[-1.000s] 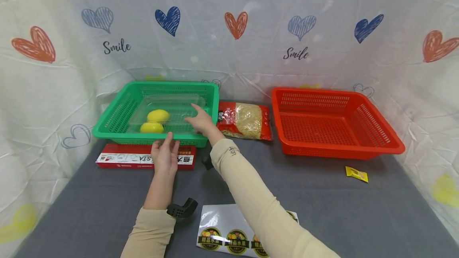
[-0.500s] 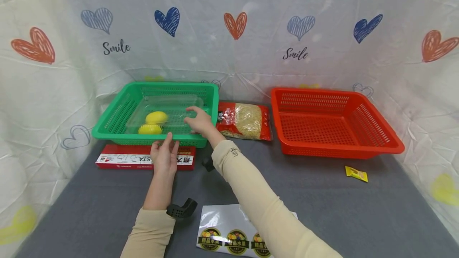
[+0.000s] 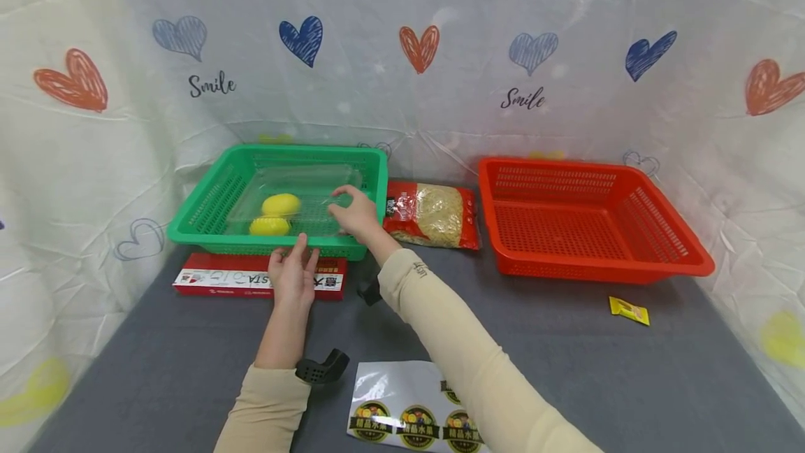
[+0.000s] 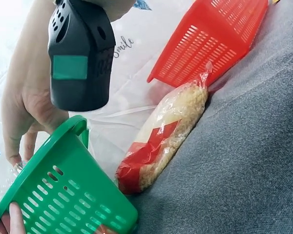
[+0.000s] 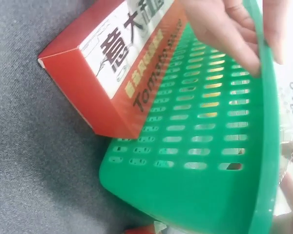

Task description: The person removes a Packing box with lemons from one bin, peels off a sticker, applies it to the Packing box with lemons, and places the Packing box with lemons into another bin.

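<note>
A clear plastic box point(image 3: 321, 177) lies in the green basket point(image 3: 210, 239), and two yellow lemon-like fruits point(image 3: 281, 204) show at its left part. My right hand point(image 3: 360, 217) reaches over the basket's right side and pinches the box's right edge between thumb and fingers. At the front rim my left hand point(image 3: 293, 277) grips the basket; the right wrist view has its fingers point(image 5: 234, 41) against the outer wall and the thumb over the rim. The clear plastic is hard to make out.
A red pasta box point(image 3: 210, 291) lies before the green basket. Right of it are a noodle bag point(image 3: 438, 215), a red basket point(image 3: 597, 268) and a small yellow packet point(image 3: 629, 310). A sticker sheet point(image 3: 390, 386) lies near the front, partly under my right sleeve.
The right hand's spread fingers have drawn together at the clear box's right edge, and the box has shifted slightly. The left hand stays at the rim.
</note>
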{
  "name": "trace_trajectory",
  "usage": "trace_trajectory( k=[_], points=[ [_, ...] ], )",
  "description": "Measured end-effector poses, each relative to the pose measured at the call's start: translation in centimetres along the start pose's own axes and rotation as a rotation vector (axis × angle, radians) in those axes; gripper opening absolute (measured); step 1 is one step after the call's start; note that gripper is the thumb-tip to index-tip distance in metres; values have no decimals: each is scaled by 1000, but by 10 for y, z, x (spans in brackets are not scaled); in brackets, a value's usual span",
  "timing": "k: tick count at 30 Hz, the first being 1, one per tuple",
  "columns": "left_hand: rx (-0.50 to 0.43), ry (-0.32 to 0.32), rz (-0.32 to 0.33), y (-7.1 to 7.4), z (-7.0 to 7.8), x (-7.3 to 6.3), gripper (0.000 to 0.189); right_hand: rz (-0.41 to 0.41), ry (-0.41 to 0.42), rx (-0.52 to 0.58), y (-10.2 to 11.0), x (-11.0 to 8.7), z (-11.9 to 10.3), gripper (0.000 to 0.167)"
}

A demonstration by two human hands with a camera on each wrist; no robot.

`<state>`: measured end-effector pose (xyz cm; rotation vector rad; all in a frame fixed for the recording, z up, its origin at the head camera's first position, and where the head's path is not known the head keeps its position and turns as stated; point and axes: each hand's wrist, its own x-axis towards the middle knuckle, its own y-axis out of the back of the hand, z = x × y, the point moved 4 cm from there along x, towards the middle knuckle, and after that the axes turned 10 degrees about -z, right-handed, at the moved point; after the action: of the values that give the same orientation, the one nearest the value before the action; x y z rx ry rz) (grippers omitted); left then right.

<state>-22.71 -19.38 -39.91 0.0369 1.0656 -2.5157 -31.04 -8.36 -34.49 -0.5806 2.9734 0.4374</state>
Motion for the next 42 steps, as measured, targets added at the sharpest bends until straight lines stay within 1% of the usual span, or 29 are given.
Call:
trace_trajectory(
  k=[5, 9, 13, 16, 21, 26, 33, 36, 42],
  points=[
    [14, -5, -9, -2, -1, 0, 24, 18, -1, 10, 5, -2, -1, 30],
    [13, -6, -8, -1, -1, 0, 26, 0, 37, 29, 10, -4, -4, 31],
    [10, -11, -13, 0, -1, 0, 26, -24, 73, 82, 15, -8, -8, 32],
    [5, -11, -15, 0, -1, -1, 26, -28, 76, 105, 20, -11, -12, 31],
    [4, -6, -21, 0, -1, -1, 26, -17, 79, 105, 28, -17, -19, 30],
    [-6, -7, -28, 0, -1, -2, 26, -16, 89, 130, 36, -20, -22, 30],
    [-7, -20, -52, -1, -1, -1, 25, 2, 91, 85, 50, -25, -27, 31],
    [-8, -22, -60, -1, 0, -2, 24, 1, 92, 91, 57, -27, -28, 31],
    [5, 7, -66, -2, -1, -2, 23, 3, 105, 105, 73, -36, -30, 31]
  ],
)
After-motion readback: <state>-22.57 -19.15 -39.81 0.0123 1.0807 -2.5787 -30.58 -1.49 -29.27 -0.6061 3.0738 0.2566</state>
